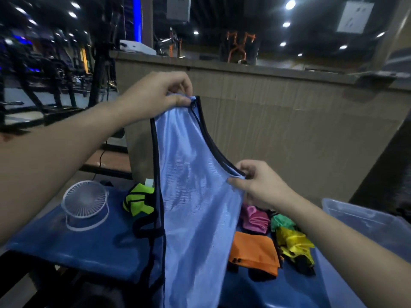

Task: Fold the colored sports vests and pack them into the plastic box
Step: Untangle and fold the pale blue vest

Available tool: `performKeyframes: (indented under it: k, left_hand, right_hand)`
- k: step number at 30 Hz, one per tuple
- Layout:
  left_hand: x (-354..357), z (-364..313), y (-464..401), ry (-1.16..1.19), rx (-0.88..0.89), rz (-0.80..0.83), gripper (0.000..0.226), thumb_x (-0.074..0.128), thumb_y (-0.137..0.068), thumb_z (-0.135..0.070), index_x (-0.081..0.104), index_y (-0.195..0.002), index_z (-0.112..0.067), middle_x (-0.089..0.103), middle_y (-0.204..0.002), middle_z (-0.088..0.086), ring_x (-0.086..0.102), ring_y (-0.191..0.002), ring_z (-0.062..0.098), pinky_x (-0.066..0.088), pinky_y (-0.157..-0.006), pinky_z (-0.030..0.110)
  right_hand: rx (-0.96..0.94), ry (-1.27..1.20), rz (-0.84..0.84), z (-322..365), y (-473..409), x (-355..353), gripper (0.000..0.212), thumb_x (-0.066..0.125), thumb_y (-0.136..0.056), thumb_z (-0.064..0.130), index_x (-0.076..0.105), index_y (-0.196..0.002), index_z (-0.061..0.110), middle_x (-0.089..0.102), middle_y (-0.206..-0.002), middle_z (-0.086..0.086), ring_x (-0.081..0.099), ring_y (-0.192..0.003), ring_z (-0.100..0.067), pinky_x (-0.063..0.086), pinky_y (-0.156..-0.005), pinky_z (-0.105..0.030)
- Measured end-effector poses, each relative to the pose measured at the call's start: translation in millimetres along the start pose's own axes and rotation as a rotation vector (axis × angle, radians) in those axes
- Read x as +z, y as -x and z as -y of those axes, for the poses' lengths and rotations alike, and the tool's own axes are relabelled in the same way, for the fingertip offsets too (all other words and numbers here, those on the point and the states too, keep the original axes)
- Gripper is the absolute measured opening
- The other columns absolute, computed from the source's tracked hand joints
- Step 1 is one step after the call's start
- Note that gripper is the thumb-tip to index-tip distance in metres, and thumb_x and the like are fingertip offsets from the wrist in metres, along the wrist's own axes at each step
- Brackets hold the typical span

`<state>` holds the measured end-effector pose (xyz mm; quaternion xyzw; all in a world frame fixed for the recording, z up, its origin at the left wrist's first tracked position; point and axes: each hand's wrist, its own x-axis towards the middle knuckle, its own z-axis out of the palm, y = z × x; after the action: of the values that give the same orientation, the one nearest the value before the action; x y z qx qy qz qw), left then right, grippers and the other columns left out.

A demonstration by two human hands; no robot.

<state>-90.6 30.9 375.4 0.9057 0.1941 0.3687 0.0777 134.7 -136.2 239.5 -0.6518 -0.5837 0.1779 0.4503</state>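
Held up above the blue table (93,247): a light blue vest (195,196) with black trim, pinched at one shoulder strap by the left hand (153,94), at the other by the right hand (258,183). Crumpled on the table behind it, neon green (139,202), pink (253,217), orange (253,252) and yellow vests (294,246). Right of the table, clear plastic box (364,221); left of the vest, white fan (85,203)

Your view dim overall; ceiling spotlights (290,5) glare at top, background blurred, wide-angle bending at your frame edges, soft focus throughout.
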Motion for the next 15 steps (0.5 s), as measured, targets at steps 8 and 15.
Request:
performKeyframes:
  k: [8,15]
  left_hand:
    - [-33.5,-28.2,19.9,-0.114,-0.058,0.241,0.053,0.070,-0.086,-0.045,0.053,-0.134,-0.033,0.062,-0.110,-0.009,0.056,-0.102,0.012,0.038,-0.074,0.024]
    - [-89.5,-86.2,49.8,-0.275,-0.016,0.326,0.045,0.078,-0.082,-0.038,0.063,-0.124,-0.030,0.062,-0.117,-0.014,0.057,-0.108,0.009,0.042,-0.082,0.027]
  right_hand:
    - [-0.009,-0.050,-0.010,26.6,24.3,-11.8,0.014,0.072,-0.085,0.010,0.060,-0.083,0.003,0.062,-0.071,-0.021,0.057,-0.064,-0.025,0.043,-0.059,-0.044]
    - [-0.079,0.018,0.042,75.9,81.4,-26.8,0.013,0.069,-0.090,0.001,0.059,-0.087,-0.007,0.062,-0.066,0.000,0.057,-0.054,-0.009,0.048,-0.049,-0.025]
